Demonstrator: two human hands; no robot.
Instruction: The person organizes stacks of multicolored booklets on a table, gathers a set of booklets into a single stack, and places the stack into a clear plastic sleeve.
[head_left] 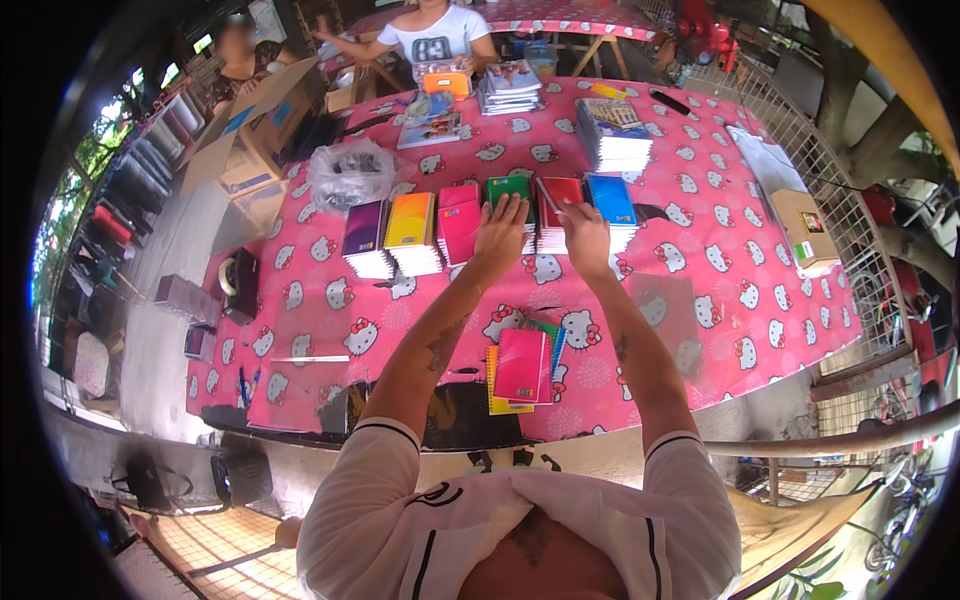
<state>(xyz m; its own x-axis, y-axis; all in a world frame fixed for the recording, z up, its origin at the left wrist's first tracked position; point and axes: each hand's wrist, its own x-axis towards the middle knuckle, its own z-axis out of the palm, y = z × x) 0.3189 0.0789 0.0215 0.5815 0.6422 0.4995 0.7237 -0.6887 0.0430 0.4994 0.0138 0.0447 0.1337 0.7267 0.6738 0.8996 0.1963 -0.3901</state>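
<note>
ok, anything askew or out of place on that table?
Mostly tidy: the far stacks sit in a neat row. Only the near notebook pile is fanned unevenly, its covers out of line. Nothing looks spilled or damaged.

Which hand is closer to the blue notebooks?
Right. The right hand is on the red stack, right beside the blue notebooks. The left hand rests on the green stack, one pile farther away.
</note>
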